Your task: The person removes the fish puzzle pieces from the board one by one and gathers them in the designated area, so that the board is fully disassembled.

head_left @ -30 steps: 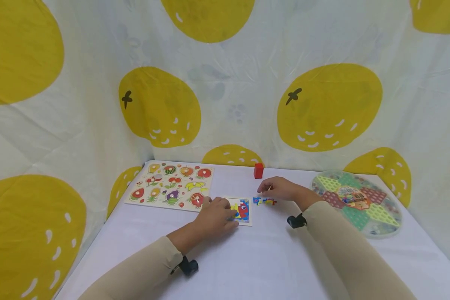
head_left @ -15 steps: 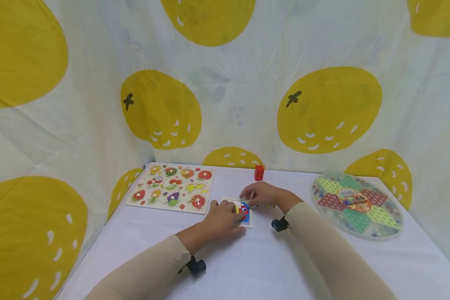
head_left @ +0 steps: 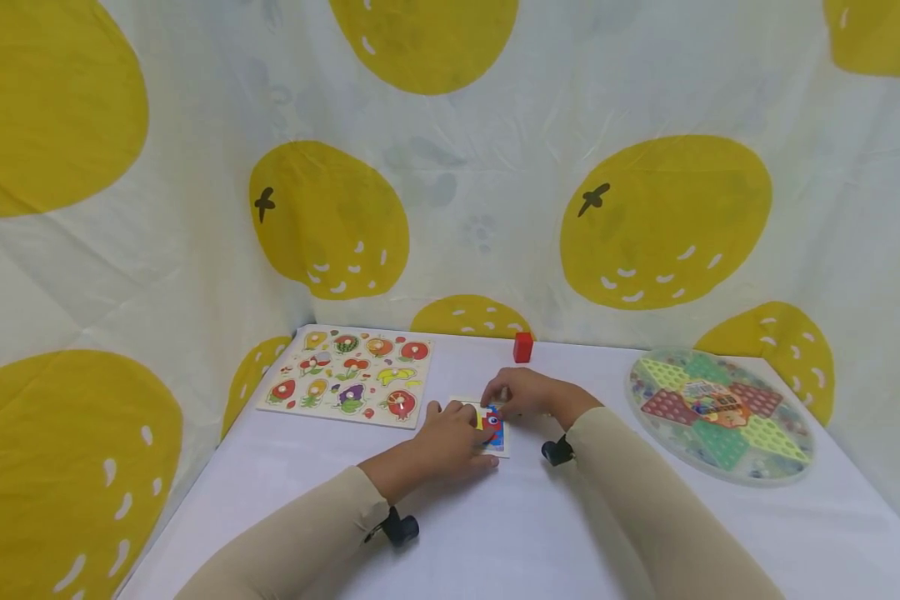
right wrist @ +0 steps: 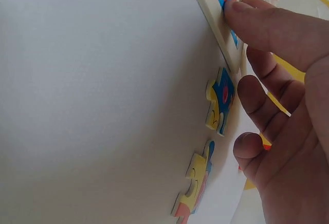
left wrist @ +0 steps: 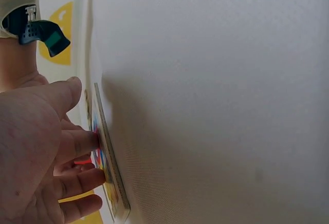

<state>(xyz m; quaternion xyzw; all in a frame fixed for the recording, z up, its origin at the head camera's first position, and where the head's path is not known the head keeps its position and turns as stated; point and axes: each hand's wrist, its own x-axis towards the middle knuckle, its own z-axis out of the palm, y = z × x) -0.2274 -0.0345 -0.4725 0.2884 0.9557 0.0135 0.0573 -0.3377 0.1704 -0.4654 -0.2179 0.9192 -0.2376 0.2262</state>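
A small wooden jigsaw puzzle (head_left: pixel 498 442) with a red, blue and yellow picture lies flat on the table, partly covered by both hands. My left hand (head_left: pixel 450 443) rests over its left part, fingers spread and fingertips touching the surface. At the upper right corner is my right hand (head_left: pixel 528 392); in the right wrist view its thumb (right wrist: pixel 247 18) touches the picture near the edge. Whether these fingers pinch a piece cannot be told. Beneath the right hand, beside the board, lie a blue-and-yellow puzzle piece (right wrist: pixel 222 99) and a yellow-and-red piece (right wrist: pixel 196 178).
A fruit peg puzzle board (head_left: pixel 371 412) lies at the back left. A red block (head_left: pixel 522 347) stands at the back edge. To the right is a round, clear board-game case (head_left: pixel 720 417). A fruit-print curtain (head_left: pixel 480 192) hangs behind the table.
My right hand has moved left from above the loose pieces to the small puzzle's corner, and has stayed there over the last half second. The left hand has shifted slightly right on the puzzle.
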